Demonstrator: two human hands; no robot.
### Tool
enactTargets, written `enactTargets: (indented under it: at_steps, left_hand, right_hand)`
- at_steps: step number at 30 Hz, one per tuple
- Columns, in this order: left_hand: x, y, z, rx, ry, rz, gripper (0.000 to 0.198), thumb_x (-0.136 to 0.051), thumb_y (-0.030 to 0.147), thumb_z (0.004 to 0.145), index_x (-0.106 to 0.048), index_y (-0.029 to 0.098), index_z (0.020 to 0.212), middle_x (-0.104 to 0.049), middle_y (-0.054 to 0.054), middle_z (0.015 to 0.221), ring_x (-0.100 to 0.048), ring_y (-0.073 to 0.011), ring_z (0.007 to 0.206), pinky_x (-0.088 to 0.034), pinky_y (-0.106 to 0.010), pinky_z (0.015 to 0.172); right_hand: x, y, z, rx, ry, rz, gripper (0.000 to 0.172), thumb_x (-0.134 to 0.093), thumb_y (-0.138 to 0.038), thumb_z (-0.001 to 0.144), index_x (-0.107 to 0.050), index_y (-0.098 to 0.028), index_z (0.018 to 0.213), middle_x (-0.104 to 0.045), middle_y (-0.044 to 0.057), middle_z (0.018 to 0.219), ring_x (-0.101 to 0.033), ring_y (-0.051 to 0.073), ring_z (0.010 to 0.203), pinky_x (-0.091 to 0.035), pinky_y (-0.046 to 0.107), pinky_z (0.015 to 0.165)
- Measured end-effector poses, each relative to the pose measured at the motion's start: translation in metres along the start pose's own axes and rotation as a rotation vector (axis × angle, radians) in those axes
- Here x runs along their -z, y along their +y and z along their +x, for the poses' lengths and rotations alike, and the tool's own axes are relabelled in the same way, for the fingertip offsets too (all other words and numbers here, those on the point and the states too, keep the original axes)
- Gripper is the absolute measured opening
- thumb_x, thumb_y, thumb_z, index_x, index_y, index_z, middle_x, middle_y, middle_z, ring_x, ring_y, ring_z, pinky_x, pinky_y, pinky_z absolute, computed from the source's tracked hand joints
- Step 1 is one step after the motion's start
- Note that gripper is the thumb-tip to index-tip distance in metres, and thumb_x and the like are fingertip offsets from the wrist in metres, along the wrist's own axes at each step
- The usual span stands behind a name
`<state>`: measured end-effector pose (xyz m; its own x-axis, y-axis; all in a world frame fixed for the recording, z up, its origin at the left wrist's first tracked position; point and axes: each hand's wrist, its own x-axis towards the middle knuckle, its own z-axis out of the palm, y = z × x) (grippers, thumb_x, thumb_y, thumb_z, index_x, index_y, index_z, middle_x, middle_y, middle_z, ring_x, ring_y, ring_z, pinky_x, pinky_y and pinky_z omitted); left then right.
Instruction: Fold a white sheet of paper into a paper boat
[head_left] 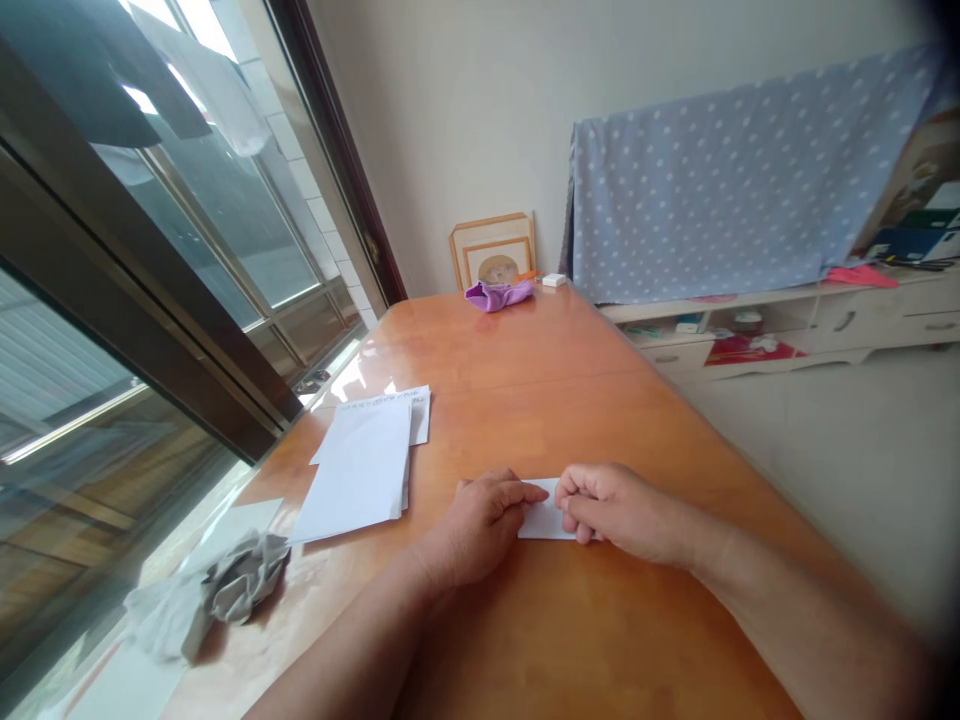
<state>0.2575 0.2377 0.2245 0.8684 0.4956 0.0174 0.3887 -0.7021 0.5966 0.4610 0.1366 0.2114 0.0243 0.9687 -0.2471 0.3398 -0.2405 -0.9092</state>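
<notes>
A small white piece of paper (pixel 541 521) lies on the wooden table in front of me, partly covered by both hands. My left hand (pixel 487 525) holds its left end against the tabletop, the index finger reaching across the upper face and the thumb close below. At the right end, my right hand (pixel 611 510) has its fingers curled in with the thumb against them, closed on the paper's edge. Whether the paper is one layer or folded over, I cannot tell. To the left lies a stack of white sheets (pixel 360 470), with handwriting along the top of a lower sheet.
The wooden table (pixel 517 400) runs away from me to the wall. A grey cloth (pixel 247 578) lies at its left edge, beside a glass window. Purple cloth (pixel 499 294) and a small white box (pixel 554 281) sit at the far end. A low cabinet (pixel 840 325) stands right.
</notes>
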Motion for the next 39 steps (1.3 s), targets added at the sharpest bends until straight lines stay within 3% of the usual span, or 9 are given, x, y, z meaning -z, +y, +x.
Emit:
enactTargets:
  at_steps: [15, 20, 24, 30, 39]
  left_hand:
    - [-0.002, -0.006, -0.002, -0.067, -0.001, 0.036, 0.038, -0.057, 0.014, 0.088, -0.068, 0.029, 0.121, -0.066, -0.002, 0.108, -0.061, -0.0198, 0.103, -0.045, -0.032, 0.094]
    - [0.003, -0.008, -0.003, -0.095, -0.043, 0.017, 0.043, -0.055, 0.011, 0.086, -0.067, 0.028, 0.123, -0.066, -0.002, 0.106, -0.061, -0.0182, 0.1, -0.045, -0.03, 0.091]
    - [0.005, -0.011, -0.002, -0.123, -0.051, -0.027, 0.041, -0.048, 0.012, 0.092, -0.069, 0.03, 0.123, -0.066, -0.001, 0.104, -0.062, -0.0168, 0.095, -0.045, -0.028, 0.09]
    - [0.003, -0.011, -0.003, -0.084, -0.058, 0.003, 0.037, -0.062, 0.019, 0.086, -0.067, 0.029, 0.122, -0.065, -0.002, 0.103, -0.061, -0.0179, 0.091, -0.045, -0.029, 0.087]
    - [0.001, -0.008, -0.004, -0.093, -0.044, 0.081, 0.038, -0.059, 0.017, 0.084, -0.066, 0.03, 0.118, -0.063, -0.001, 0.099, -0.06, -0.0191, 0.093, -0.042, -0.032, 0.089]
  right_hand:
    - [-0.001, 0.007, 0.002, 0.006, 0.001, -0.015, 0.019, -0.047, -0.026, 0.09, -0.064, -0.02, 0.094, -0.073, 0.004, 0.087, -0.066, 0.015, 0.071, -0.046, 0.024, 0.06]
    - [-0.001, 0.003, 0.0, 0.005, 0.002, -0.006, 0.018, -0.046, -0.023, 0.089, -0.063, -0.02, 0.094, -0.072, 0.003, 0.086, -0.066, 0.015, 0.071, -0.047, 0.024, 0.061]
    - [-0.001, 0.005, 0.001, 0.009, -0.007, -0.008, 0.017, -0.047, -0.025, 0.091, -0.063, -0.019, 0.094, -0.072, 0.004, 0.088, -0.066, 0.015, 0.073, -0.047, 0.024, 0.063]
    - [-0.001, 0.011, 0.002, 0.009, -0.011, -0.052, 0.021, -0.046, -0.03, 0.093, -0.064, -0.02, 0.096, -0.072, 0.005, 0.091, -0.065, 0.016, 0.074, -0.046, 0.025, 0.063]
    - [-0.004, 0.009, -0.001, 0.064, 0.001, -0.117, 0.013, -0.047, -0.024, 0.09, -0.059, -0.021, 0.092, -0.067, 0.0, 0.08, -0.06, 0.015, 0.071, -0.043, 0.024, 0.063]
